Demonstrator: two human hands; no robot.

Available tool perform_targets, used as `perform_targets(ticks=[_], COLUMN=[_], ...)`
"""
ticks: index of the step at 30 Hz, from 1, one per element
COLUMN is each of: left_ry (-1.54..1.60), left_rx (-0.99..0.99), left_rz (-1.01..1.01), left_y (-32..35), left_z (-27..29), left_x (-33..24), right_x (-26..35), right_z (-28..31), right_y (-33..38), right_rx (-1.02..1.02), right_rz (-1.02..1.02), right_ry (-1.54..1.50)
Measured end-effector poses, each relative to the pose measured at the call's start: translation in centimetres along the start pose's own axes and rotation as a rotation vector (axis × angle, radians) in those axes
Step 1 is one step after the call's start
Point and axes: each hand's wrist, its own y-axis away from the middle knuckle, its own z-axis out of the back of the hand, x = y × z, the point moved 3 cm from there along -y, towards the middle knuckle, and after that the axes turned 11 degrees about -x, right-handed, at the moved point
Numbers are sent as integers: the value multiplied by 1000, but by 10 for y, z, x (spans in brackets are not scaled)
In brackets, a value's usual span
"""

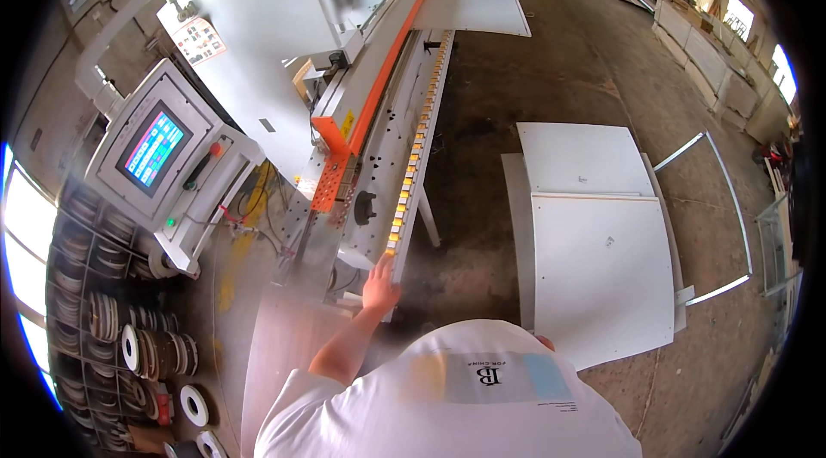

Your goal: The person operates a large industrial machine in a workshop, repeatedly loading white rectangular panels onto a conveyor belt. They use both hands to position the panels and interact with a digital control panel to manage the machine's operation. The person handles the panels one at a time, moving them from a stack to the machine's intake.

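Roller rail (pixel 415 159) ran along the right side of the machine (pixel 267 71). Left hand (pixel 380 288) lay on its near end, fingers extended. Right hand (pixel 545 343), near white boards (pixel 594 286), mostly hidden by shirt (pixel 370 419); couldn't make out its grip.

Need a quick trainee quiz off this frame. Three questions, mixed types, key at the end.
1. True or false: the left hand is at the near end of the row of yellow pieces.
2. Which colour is the perforated plate on the machine? A) green B) orange C) blue
3. Fill in: in this view, the stacked white panels lie to the ____ of the machine.

Key: 1 true; 2 B; 3 right.
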Motion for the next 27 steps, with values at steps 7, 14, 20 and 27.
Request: perform_targets(ticks=[7,14,20,27], left_ry=[-17,0,4,37], left_rx=[-5,-42,-32,-37], left_rz=[-2,-20,-21,-3], left_y=[-2,-2,-2,-2], left_z=[-2,2,-2,-4], left_x=[0,-4,-2,4], right_x=[5,23,14,-2], right_z=[-2,-11,-10,-7], right_y=[5,34,31,1], right_rx=[21,90,-27,-78], right_rz=[23,54,198,181], right_ry=[-68,-267,-78,141])
